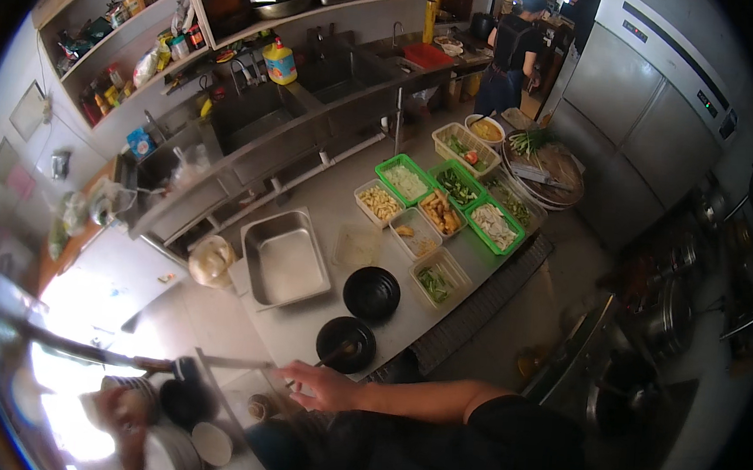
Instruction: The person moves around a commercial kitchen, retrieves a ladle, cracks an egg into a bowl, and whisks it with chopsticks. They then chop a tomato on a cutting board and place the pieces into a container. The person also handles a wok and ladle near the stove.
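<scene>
My right hand [321, 386] reaches in from the right over the near end of the steel table [305, 322]. Its fingers are closed around the thin dark handle of what looks like a spoon [344, 349]. The spoon's brownish end rests in a black bowl [362, 364]. Just beyond stands another black bowl [372, 293], with a deep rectangular steel pan [286, 261] beside it. A blurred reddish-brown shape [125, 417] lies over stacked dishes [171, 453] at lower left. I cannot tell whether that is my left hand.
Green and pale plastic baskets [496, 225] of cut vegetables cover the table's far end. A round chopping board [560, 179] bears green onions and a cleaver. Steel sinks [253, 118] line the wall. A person [510, 54] stands at the back, near a steel refrigerator [641, 96].
</scene>
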### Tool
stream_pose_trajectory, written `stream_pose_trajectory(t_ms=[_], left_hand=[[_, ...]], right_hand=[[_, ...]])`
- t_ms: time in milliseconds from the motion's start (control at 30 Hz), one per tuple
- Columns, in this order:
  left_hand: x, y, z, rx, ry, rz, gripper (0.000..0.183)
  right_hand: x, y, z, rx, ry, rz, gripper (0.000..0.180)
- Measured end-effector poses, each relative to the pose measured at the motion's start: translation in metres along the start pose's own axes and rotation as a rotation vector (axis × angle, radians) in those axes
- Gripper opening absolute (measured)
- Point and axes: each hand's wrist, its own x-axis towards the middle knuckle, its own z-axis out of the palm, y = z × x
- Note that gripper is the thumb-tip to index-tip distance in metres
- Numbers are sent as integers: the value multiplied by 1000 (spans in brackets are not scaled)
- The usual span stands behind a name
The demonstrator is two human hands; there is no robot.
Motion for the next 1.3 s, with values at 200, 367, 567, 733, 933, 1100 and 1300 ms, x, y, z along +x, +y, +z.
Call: stream_pose_trajectory(t_ms=[200,367,567,733,933,1100,1300], left_hand=[[-40,79,248,-426,-521,-495,39],[-90,88,370,-505,-541,-259,56],[-96,43,372,-198,-466,-400,43],[-92,31,351,-77,-520,-372,37],[-88,28,348,-71,-570,-305,35],[-86,33,354,-210,-597,-302,41],[-80,46,387,-375,-637,-113,49]], right_hand=[[-18,1,-50,-129,277,-177,68],[-82,74,-86,-176,409,60,45],[-183,173,-106,-406,639,457,45],[-213,230,-93,-555,838,407,50],[-194,248,-79,-626,872,443,52],[-143,191,-85,-366,750,360,44],[-54,157,-84,221,278,455,39]])
